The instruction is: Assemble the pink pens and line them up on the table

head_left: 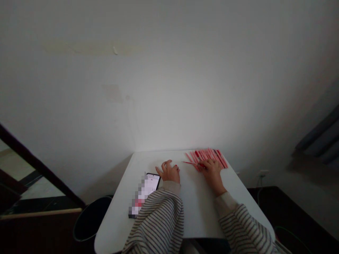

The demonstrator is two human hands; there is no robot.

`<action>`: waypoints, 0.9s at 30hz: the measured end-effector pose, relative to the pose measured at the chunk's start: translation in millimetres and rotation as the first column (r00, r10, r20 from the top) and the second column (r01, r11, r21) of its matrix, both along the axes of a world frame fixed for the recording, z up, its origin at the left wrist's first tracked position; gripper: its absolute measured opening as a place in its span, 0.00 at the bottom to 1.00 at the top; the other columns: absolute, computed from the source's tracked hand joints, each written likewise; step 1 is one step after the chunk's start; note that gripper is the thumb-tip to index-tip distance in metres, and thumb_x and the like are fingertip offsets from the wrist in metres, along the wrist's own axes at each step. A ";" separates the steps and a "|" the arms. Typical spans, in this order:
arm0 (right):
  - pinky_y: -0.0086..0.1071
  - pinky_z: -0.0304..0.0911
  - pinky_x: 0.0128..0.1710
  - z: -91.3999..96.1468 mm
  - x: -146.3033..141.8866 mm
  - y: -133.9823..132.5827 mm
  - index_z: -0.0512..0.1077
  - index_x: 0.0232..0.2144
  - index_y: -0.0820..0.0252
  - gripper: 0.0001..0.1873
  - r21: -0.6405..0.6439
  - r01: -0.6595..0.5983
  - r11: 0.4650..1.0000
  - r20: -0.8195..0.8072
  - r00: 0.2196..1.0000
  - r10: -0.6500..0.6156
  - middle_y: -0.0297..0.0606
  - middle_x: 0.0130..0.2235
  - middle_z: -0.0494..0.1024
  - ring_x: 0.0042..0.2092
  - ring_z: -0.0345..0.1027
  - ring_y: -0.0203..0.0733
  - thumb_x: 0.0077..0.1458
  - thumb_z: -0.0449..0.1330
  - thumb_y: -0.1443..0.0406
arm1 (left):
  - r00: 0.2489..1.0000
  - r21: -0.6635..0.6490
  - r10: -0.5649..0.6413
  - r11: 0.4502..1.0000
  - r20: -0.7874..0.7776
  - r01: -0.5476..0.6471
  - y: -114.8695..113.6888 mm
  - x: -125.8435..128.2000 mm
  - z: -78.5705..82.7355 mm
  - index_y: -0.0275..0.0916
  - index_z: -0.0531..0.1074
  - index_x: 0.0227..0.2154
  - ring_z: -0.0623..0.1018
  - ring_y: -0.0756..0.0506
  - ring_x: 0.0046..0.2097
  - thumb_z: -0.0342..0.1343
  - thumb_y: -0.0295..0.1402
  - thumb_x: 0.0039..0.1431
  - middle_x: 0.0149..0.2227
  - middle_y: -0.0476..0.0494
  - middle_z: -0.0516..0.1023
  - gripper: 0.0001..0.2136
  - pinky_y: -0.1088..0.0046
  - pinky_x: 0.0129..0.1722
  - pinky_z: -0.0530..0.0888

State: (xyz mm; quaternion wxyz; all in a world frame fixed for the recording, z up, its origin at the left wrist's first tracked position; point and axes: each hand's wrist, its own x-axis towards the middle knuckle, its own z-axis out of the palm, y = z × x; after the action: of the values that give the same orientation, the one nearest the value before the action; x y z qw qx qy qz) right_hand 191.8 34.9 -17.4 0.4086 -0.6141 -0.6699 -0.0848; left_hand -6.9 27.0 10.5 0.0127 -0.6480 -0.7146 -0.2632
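My left hand (171, 173) is over the middle of the white table (196, 204), its outer fingers spread. A small red piece (176, 165), perhaps a pen cap, shows at its thumb and forefinger. My right hand (212, 173) is closed around a slim red pen-like stick (189, 163), whose thin end points left towards my left hand. Just beyond the right hand lies a row of several red pens (209, 153) side by side near the table's back right corner. The right hand covers part of that row.
A phone (152, 183) with a lit, partly blurred screen lies left of my left forearm. The wall (169, 88) rises behind the table. A dark bin (92, 218) stands on the floor at the left; a socket with a cable (262, 173) is at the right.
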 end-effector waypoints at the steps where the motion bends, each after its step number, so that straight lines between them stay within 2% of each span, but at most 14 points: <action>1: 0.41 0.46 0.47 0.3 -0.2 -0.4 0.77 0.37 0.49 0.10 -0.002 -0.001 1.000 -0.001 1.000 0.001 0.37 0.37 0.75 0.44 0.56 0.47 0.56 0.58 0.58 | 1.000 0.008 -0.009 1.000 -0.005 0.009 0.4 0.1 -1.0 0.50 0.78 0.31 0.62 0.39 0.59 0.58 0.34 0.52 0.55 0.49 0.70 0.06 0.35 0.61 0.41; 9: 0.42 0.47 0.47 -0.1 0.3 -0.3 0.77 0.36 0.50 0.11 0.013 -0.003 1.000 0.002 1.000 0.003 0.39 0.38 0.75 0.44 0.57 0.47 0.56 0.57 0.57 | 0.998 0.067 0.007 0.998 -0.058 -0.003 3.1 3.4 -8.1 0.45 0.78 0.30 0.62 0.39 0.59 0.55 0.33 0.54 0.56 0.47 0.69 0.06 0.37 0.62 0.45; 18: 0.42 0.46 0.47 -2.5 1.7 -0.1 0.77 0.36 0.49 0.08 0.009 0.008 1.000 0.048 0.999 -0.009 0.38 0.37 0.74 0.45 0.56 0.47 0.54 0.59 0.61 | 0.998 0.074 0.013 0.997 -0.060 -0.009 5.8 4.6 -11.5 0.45 0.77 0.30 0.62 0.39 0.59 0.53 0.32 0.55 0.56 0.45 0.68 0.07 0.42 0.61 0.52; 27: 0.46 0.46 0.49 -2.4 1.8 0.2 0.77 0.36 0.47 0.07 -0.031 0.007 0.999 0.066 0.998 -0.005 0.38 0.38 0.74 0.47 0.56 0.49 0.53 0.61 0.60 | 0.999 0.084 0.013 0.996 0.037 -0.016 6.3 3.8 -10.6 0.45 0.77 0.27 0.63 0.40 0.57 0.53 0.30 0.55 0.55 0.46 0.69 0.08 0.47 0.60 0.54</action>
State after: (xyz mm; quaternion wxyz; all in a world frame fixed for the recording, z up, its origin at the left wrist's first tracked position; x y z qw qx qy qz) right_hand 193.5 35.0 -19.8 0.3763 -0.6195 -0.6823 -0.0956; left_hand -3.0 33.4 -0.1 0.0292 -0.6367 -0.7077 -0.3048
